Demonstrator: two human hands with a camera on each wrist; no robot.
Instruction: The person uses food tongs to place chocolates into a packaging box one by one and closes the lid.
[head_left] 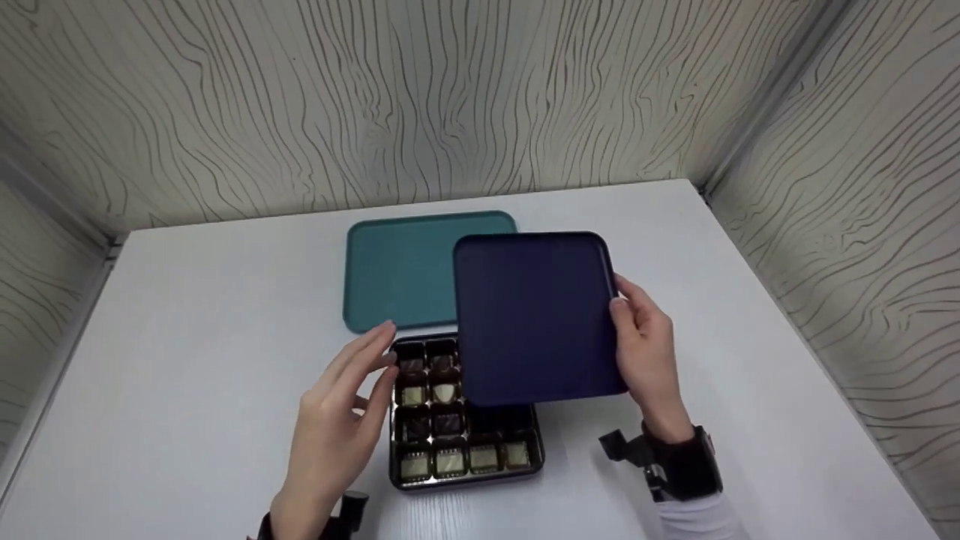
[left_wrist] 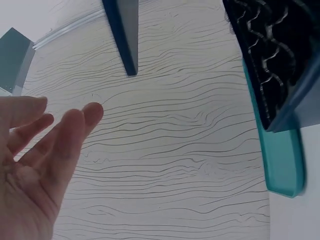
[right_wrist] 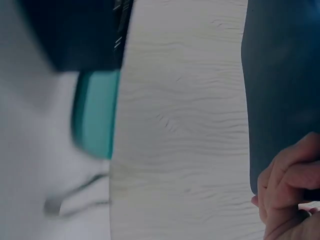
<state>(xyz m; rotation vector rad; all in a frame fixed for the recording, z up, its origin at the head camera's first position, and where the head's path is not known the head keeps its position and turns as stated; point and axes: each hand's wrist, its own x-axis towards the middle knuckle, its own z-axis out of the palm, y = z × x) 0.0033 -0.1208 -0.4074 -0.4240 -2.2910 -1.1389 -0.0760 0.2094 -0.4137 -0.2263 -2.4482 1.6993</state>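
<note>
My right hand (head_left: 651, 352) grips a dark blue lid (head_left: 536, 322) by its right edge, thumb on the upper face. The lid is raised and hides the upper right part of a dark box (head_left: 466, 486). Inside that box, a divided insert holds chocolates (head_left: 484, 457), some dark, some pale, one to a compartment where visible. Beside the box's left edge is my left hand (head_left: 337, 412), fingers slightly bent and holding nothing. In the left wrist view its fingers (left_wrist: 70, 132) are apart from the lid (left_wrist: 129, 35). The right wrist view also shows the lid (right_wrist: 285, 90) in my grip.
A teal tray (head_left: 401, 274) lies on the white table (head_left: 187, 360) behind the box, its right part covered by the lid in the head view. Wood-patterned panels (head_left: 420, 97) stand at the back and sides of the table. Both wrists wear black camera straps.
</note>
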